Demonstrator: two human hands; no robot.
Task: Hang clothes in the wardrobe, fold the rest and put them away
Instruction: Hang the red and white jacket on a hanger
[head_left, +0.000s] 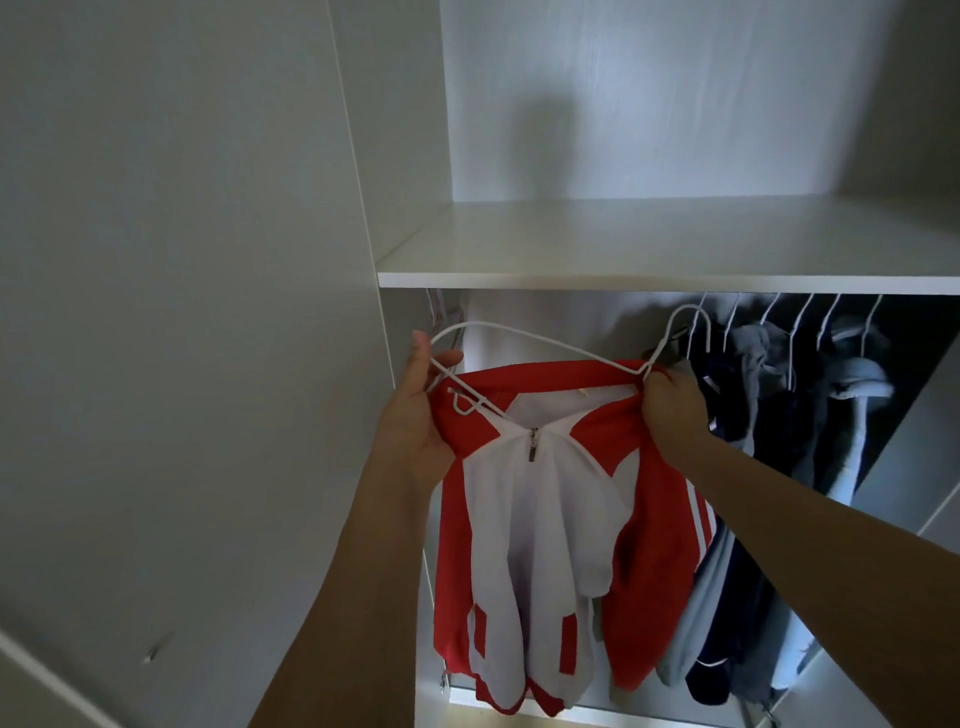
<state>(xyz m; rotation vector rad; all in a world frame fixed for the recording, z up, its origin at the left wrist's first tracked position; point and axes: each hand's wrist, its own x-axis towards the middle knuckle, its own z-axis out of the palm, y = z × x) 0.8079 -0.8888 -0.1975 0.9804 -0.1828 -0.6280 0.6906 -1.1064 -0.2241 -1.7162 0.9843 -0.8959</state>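
1. White wardrobe (208, 260) with a bare shelf (649, 244) above hanging dark and grey clothes (810, 415).
2. Left hand (421, 415) grips the red and white jacket (545, 519) and one end of a white hanger (524, 338).
3. Right hand (675, 410) grips the jacket's collar below the hanger's hook.
4. Jacket hangs below the shelf, left of the other clothes.

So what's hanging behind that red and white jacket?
To the right behind the red and white jacket, dark and grey-blue garments hang on white hangers. Anything directly behind the jacket is covered.
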